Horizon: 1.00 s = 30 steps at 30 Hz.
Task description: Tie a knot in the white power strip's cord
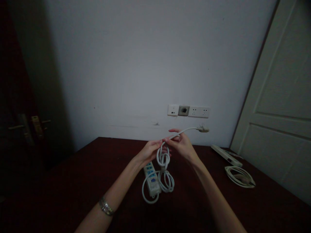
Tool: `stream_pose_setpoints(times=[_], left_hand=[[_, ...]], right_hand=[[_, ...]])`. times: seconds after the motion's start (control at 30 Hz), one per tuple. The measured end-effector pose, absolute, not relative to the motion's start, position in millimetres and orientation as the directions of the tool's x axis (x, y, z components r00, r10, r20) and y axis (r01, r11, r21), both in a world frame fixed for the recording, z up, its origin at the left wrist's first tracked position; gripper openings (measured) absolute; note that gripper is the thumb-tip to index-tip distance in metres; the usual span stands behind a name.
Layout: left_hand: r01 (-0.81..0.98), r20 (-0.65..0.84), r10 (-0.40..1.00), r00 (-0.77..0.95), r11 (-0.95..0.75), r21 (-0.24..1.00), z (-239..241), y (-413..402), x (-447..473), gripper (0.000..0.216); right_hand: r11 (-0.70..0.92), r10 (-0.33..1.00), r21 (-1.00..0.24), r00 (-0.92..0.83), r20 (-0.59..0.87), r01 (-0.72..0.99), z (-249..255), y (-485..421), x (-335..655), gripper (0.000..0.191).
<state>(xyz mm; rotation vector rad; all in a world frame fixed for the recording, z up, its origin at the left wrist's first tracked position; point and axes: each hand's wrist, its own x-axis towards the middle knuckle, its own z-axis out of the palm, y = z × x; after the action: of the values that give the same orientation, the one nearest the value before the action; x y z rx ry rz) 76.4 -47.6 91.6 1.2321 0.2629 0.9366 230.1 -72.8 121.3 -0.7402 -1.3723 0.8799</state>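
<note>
Both my hands are raised over the dark red table (73,181), holding a white power cable (163,158). My left hand (149,151) pinches the coiled bundle of the cable. My right hand (182,145) grips the cable's free end, whose plug (203,129) sticks out to the right, in front of the wall. The cable hangs down in loops to a white power strip (152,178) with blue sockets, which lies on the table below my hands.
A second white power strip (225,154) and its coiled cable (239,176) lie at the table's right. Wall sockets (189,111) sit above the table's far edge. A white door (279,106) stands at the right, a dark door with a handle (29,127) at the left.
</note>
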Motion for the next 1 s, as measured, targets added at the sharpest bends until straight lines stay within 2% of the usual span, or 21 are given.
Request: stream_pose_setpoints(times=[0.13, 0.27, 0.43, 0.5, 0.6, 0.67, 0.77, 0.87, 1.0], left_hand=[[-0.478, 0.26, 0.762, 0.594, 0.075, 0.875, 92, -47, 76, 0.027], [-0.447, 0.198, 0.802, 0.563, 0.094, 0.89, 92, -49, 81, 0.032], [-0.486, 0.263, 0.936, 0.234, -0.122, 0.866, 81, -59, 103, 0.045], [-0.49, 0.314, 0.938, 0.145, -0.208, 0.846, 79, -64, 110, 0.049], [-0.502, 0.384, 0.92, 0.08, -0.296, 0.813, 80, -69, 113, 0.05], [-0.517, 0.395, 0.918, 0.036, -0.321, 0.793, 80, -70, 113, 0.05], [-0.539, 0.361, 0.93, -0.068, -0.339, 0.771, 78, -67, 111, 0.052], [-0.548, 0.338, 0.929, -0.151, -0.363, 0.753, 75, -63, 109, 0.054], [-0.554, 0.355, 0.924, -0.141, -0.371, 0.745, 74, -62, 107, 0.056]], right_hand=[[0.534, 0.841, -0.843, 0.065, 0.538, 0.062, 113, -67, 221, 0.036], [0.482, 0.863, -0.872, 0.129, 0.489, 0.087, 108, -58, 227, 0.046], [0.398, 0.883, -0.891, 0.174, 0.436, 0.218, 108, -54, 232, 0.035], [0.307, 0.934, -0.937, 0.134, 0.33, 0.167, 109, -53, 233, 0.031], [0.088, 0.994, -0.995, -0.061, 0.091, -0.05, 109, -52, 239, 0.036], [-0.079, 0.969, -0.978, -0.246, -0.03, -0.191, 107, -50, 245, 0.045], [-0.241, 0.902, -0.926, -0.419, -0.103, -0.29, 100, -46, 255, 0.058], [-0.306, 0.88, -0.9, -0.453, -0.142, -0.311, 88, -37, 263, 0.064], [-0.352, 0.888, -0.894, -0.401, -0.225, -0.277, 71, -23, 272, 0.066]])
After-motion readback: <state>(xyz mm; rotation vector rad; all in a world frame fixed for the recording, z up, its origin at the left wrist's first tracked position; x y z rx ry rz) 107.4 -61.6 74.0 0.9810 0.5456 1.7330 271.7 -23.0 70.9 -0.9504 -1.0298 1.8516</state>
